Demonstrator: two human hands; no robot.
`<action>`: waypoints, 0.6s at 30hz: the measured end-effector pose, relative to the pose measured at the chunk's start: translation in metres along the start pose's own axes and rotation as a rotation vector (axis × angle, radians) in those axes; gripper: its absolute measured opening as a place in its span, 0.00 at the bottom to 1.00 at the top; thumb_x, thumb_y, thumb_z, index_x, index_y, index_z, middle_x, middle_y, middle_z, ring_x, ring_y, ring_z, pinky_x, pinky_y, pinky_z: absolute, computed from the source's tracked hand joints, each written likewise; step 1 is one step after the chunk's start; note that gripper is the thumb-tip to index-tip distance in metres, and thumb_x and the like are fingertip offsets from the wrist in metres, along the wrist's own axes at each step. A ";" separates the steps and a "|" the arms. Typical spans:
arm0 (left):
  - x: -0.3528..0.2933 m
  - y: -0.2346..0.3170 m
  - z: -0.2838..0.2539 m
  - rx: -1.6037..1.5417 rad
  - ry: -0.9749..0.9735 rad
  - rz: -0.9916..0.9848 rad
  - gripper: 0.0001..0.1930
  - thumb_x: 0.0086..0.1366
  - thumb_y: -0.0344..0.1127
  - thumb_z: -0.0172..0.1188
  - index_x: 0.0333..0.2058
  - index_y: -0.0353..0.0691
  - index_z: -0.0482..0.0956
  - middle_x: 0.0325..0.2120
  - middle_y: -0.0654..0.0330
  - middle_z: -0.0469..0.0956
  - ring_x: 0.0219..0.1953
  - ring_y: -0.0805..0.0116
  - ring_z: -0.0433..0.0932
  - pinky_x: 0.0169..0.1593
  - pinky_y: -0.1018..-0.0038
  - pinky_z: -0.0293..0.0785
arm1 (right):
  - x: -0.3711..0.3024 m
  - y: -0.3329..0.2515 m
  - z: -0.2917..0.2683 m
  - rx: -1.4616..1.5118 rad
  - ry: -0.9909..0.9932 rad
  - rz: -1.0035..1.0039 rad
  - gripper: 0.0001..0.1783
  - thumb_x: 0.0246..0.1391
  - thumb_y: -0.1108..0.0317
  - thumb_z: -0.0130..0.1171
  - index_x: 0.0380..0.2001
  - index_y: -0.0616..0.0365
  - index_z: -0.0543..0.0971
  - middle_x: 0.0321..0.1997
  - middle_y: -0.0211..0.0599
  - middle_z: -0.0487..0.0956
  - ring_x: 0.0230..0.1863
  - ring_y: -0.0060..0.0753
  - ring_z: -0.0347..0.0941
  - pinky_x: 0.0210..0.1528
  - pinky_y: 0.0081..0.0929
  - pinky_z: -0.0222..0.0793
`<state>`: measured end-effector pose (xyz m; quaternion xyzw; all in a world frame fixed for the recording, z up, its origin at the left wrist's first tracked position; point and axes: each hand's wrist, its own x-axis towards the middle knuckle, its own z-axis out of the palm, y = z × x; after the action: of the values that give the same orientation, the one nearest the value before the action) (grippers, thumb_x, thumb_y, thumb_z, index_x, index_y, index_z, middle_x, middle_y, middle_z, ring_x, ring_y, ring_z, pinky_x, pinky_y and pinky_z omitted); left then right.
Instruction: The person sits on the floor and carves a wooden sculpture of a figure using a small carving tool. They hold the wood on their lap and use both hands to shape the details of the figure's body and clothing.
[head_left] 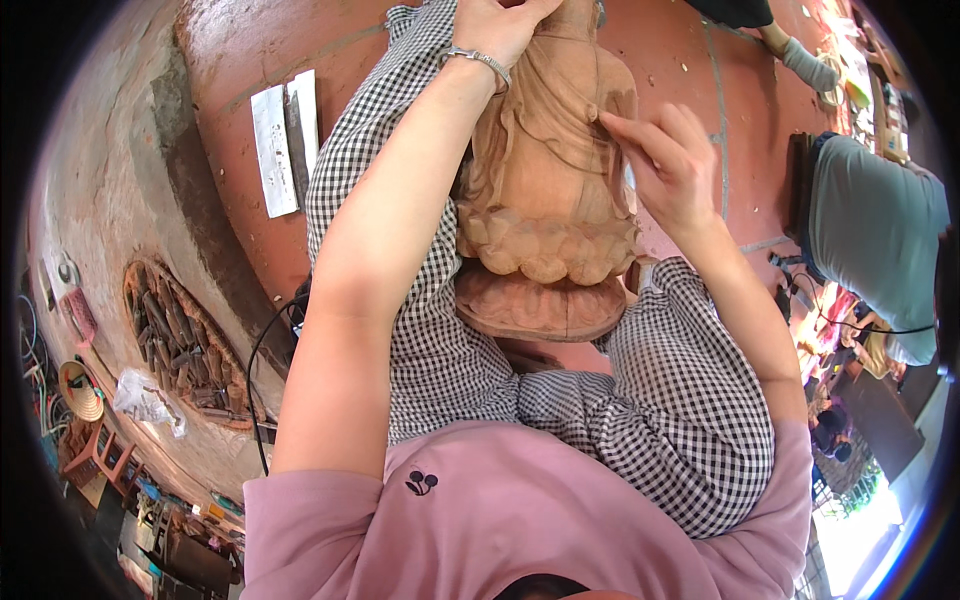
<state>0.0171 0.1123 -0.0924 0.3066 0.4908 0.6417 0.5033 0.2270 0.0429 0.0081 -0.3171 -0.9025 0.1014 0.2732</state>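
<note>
Just left of our right hand [675, 165] we have a carved wooden statue [590, 180], probably heavy, stiff and chippable along its drapery folds [555, 115]. That hand curls loosely, fingertips at the statue's edge; any pinch is unclear. Our left hand [503, 28] runs out of view, grip hidden. The lotus base [545, 305], nearer us than either hand, looks safest to hold.

Soft light brightens the left forearm [395, 210]; a pale sheen lies on the floor tiles [250, 30] left of the left hand [503, 25]; white glare [865, 530] burns out far below and right of the right hand [672, 165], a rainbow fringe beside it; edges bow toward the blackened rim, where small detail smears.
</note>
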 end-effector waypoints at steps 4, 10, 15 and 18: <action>0.004 -0.008 -0.001 -0.013 -0.050 0.033 0.26 0.60 0.35 0.70 0.52 0.29 0.70 0.47 0.53 0.77 0.48 0.65 0.78 0.51 0.71 0.76 | 0.031 -0.002 0.022 -0.018 0.035 -0.089 0.13 0.40 0.73 0.66 0.33 0.50 0.86 0.22 0.29 0.70 0.27 0.35 0.69 0.30 0.30 0.66; 0.000 -0.003 -0.004 -0.033 0.004 -0.026 0.24 0.60 0.35 0.71 0.50 0.30 0.72 0.44 0.54 0.78 0.46 0.67 0.78 0.49 0.72 0.77 | -0.010 0.002 0.004 -0.074 0.010 0.016 0.15 0.39 0.73 0.65 0.35 0.50 0.86 0.24 0.27 0.72 0.28 0.33 0.69 0.30 0.29 0.65; 0.010 -0.006 -0.002 -0.013 -0.002 -0.019 0.25 0.60 0.36 0.71 0.50 0.31 0.72 0.43 0.55 0.79 0.43 0.69 0.78 0.46 0.74 0.77 | 0.039 -0.001 0.025 -0.060 0.066 -0.138 0.15 0.38 0.74 0.64 0.34 0.49 0.87 0.24 0.27 0.73 0.28 0.34 0.69 0.32 0.32 0.65; 0.004 -0.009 -0.002 -0.052 -0.025 -0.050 0.23 0.60 0.36 0.71 0.49 0.31 0.72 0.42 0.57 0.79 0.42 0.70 0.78 0.44 0.75 0.77 | 0.019 0.001 0.021 -0.063 0.080 -0.085 0.15 0.39 0.74 0.63 0.35 0.48 0.86 0.26 0.26 0.74 0.29 0.34 0.69 0.32 0.32 0.65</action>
<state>0.0173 0.1159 -0.1016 0.2888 0.4751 0.6377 0.5331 0.2033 0.0556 -0.0019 -0.2907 -0.9062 0.0486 0.3032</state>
